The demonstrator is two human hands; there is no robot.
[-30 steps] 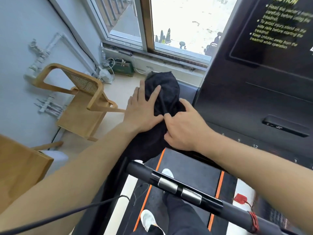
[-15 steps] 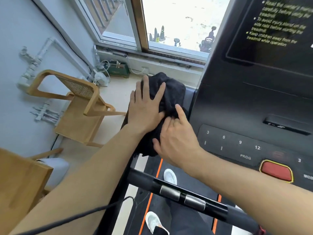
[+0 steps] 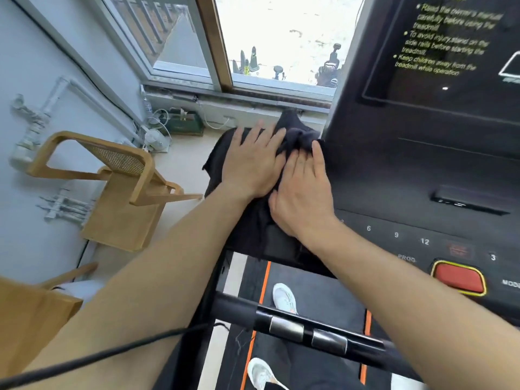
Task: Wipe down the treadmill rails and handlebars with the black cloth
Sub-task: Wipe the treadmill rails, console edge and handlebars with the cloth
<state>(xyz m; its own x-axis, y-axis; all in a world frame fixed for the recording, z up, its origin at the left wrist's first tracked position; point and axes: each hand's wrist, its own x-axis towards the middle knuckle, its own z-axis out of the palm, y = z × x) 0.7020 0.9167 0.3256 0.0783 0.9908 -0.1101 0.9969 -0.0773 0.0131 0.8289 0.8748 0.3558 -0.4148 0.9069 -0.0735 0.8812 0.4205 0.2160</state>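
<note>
The black cloth (image 3: 247, 220) is draped over the left end of the treadmill console (image 3: 399, 175), bunched at its far end beside the screen. My left hand (image 3: 253, 161) lies flat on the cloth, fingers spread and pointing away. My right hand (image 3: 304, 190) presses palm down on the cloth just right of it, its fingertips touching the bunched folds. Below, the black handlebar (image 3: 298, 327) with two silver sensor plates crosses the view. The treadmill belt (image 3: 318, 294) with orange stripes shows beneath, with my white shoes on it.
A wooden chair (image 3: 123, 192) stands left of the treadmill by the wall. A window (image 3: 253, 38) runs across the back, with cables and a green box on the floor under it. A red stop button (image 3: 458, 277) sits on the console. A black cable (image 3: 98, 356) crosses my left forearm.
Both hands have slid forward on the cloth toward the window, flattening it over the console's left end. The console buttons came into view as the camera tilted.
</note>
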